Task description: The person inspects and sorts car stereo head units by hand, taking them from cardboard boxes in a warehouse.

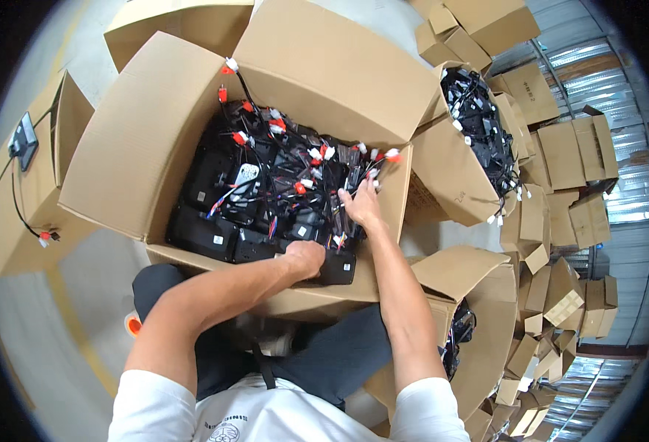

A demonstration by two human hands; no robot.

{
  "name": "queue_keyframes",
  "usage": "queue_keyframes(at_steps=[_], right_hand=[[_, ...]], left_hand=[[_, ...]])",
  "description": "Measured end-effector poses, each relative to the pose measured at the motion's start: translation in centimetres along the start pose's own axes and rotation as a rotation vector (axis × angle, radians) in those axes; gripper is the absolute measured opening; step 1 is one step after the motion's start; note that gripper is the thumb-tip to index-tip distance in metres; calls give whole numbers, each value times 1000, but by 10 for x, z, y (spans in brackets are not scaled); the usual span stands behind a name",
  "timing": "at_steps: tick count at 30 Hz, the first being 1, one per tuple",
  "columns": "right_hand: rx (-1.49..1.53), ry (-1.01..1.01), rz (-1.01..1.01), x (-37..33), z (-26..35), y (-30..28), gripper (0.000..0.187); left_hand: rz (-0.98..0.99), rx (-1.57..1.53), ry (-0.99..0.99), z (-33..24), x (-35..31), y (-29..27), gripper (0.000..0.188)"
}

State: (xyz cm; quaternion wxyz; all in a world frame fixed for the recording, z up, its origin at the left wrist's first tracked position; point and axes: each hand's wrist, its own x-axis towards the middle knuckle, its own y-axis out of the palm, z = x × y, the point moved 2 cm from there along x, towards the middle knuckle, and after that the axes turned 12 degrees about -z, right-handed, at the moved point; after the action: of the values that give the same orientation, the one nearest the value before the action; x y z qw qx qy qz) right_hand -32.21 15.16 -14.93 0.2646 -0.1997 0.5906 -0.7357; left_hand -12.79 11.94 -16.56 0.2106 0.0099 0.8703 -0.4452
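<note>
In front of me a large open cardboard box (151, 140) holds several flat black plastic units (203, 234) with dark cables and red and white plugs (276, 127). My left hand (306, 258) is closed at the left end of a black unit (339, 267) by the box's near wall; its fingertips are hidden. My right hand (361, 206) reaches over the right side of the contents. Its thumb and fingers are spread among cables and white plugs (372, 175). Whether those fingers touch the plugs is hard to tell.
Right of the box stands another carton (453, 173) filled with black cabled units. A further open carton (479, 317) sits at near right. On the left carton (26, 210) lies a black device (24, 140) with a hanging cable. Several cardboard boxes (571, 151) line the right. An orange roll (132, 324) lies near my leg.
</note>
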Motion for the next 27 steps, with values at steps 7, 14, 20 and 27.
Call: queue_keyframes(at_steps=[7, 14, 20, 27], right_hand=[[-131, -84, -128, -1, -9, -5, 52], [-111, -149, -12, -4, 13, -9, 45], [-109, -296, -180, -12, -30, -11, 40], [-142, -250, -91, -10, 22, -29, 16]], left_hand=[[-380, 27, 122, -5, 15, -64, 15], [-785, 695, 63, 161, 76, -219, 31], [-306, 850, -160, 186, 60, -228, 57], [-573, -123, -99, 229, -21, -159, 54]])
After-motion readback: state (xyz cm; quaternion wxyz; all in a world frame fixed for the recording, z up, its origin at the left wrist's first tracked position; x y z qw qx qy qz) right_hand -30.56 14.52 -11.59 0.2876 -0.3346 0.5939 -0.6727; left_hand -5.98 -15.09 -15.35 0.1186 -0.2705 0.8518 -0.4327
